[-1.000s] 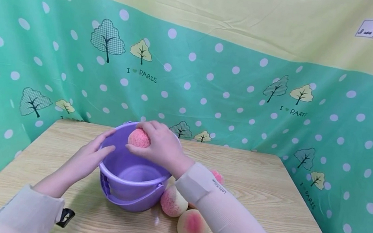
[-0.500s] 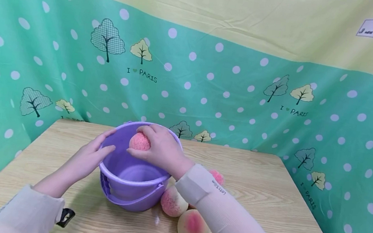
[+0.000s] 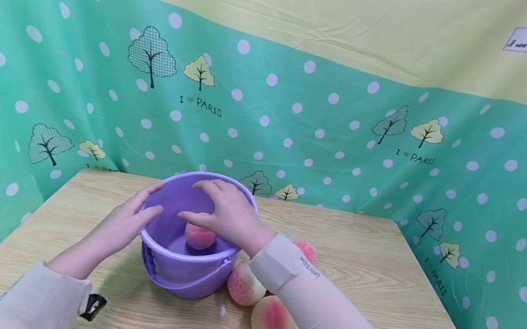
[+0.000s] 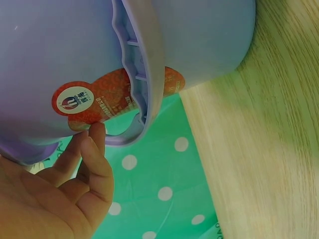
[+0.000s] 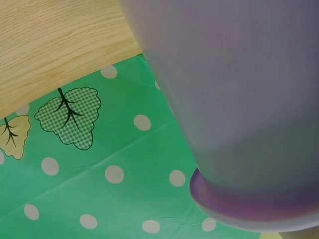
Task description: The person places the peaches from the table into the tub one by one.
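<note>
A purple bucket (image 3: 184, 270) stands on the table with its handle hanging down at the front. My left hand (image 3: 126, 218) holds it at the left rim, thumb over the inner side; the left wrist view shows that hand's fingers (image 4: 97, 164) bent against the outer wall beside a red label (image 4: 114, 97). Over the bucket's mouth is my right hand (image 3: 231, 216), thumb and fingers spread apart with nothing between them. Below it, a pink peach (image 3: 199, 239) is inside the bucket. In the right wrist view the bucket's wall hides the right hand's fingers.
Right of the bucket sit a pink-and-white peach (image 3: 245, 285) and a cream peach with a pink patch (image 3: 273, 321). Another pink peach (image 3: 306, 250) is partly behind the right sleeve (image 3: 325, 302). A green dotted curtain (image 3: 293, 135) hangs behind the wooden table (image 3: 370, 269).
My right hand has let go of the pink peach, which dropped from the hand into the bucket. The right fingers have spread. My left hand keeps its place on the rim.
</note>
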